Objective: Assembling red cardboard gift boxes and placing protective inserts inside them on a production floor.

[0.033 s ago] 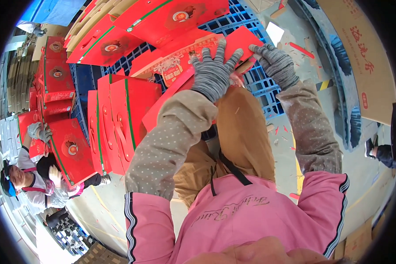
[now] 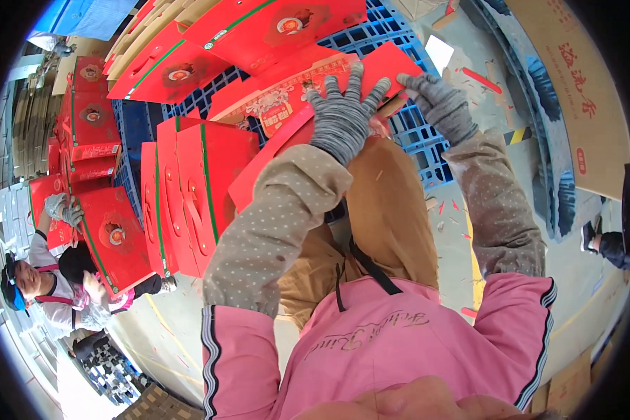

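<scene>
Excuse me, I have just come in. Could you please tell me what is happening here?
A person in gloves is handling a red carton. The left hand lies spread on it; the right hand has its fingertips at its right end. A blue pallet shows underneath. More red boxes stand to the left, where a co-worker has a gloved hand at another box.

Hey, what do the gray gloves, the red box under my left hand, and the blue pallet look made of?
Gloves: probably knitted fabric, matte, finely streaked. Red box: likely printed cardboard, smooth, with flat, straight-edged panels. Blue pallet: seemingly molded plastic, fairly smooth, given its open lattice.
</scene>
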### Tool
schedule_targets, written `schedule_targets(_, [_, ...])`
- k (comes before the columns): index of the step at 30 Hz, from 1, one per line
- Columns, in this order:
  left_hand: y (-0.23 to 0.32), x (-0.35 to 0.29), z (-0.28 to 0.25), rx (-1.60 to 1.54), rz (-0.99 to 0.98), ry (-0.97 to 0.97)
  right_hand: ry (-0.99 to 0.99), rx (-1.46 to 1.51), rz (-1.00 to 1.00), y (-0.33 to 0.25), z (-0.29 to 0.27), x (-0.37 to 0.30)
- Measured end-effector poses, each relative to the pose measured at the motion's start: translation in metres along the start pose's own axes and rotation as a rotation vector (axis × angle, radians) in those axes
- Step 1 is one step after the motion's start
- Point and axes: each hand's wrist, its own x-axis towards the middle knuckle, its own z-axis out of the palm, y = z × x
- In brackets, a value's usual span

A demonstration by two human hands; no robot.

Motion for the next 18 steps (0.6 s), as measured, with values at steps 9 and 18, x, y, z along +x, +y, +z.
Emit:
schedule_targets(9, [-0.017,0.000,0.005,-0.183,0.143,0.044,0.052,1.155,0.680,-0.019,0.032,-0.032])
schedule_targets(18, [-0.013,0.002,0.016,-0.265,0.038,0.172,-0.205,0.874,0.929,-0.022,0.024,-0.010])
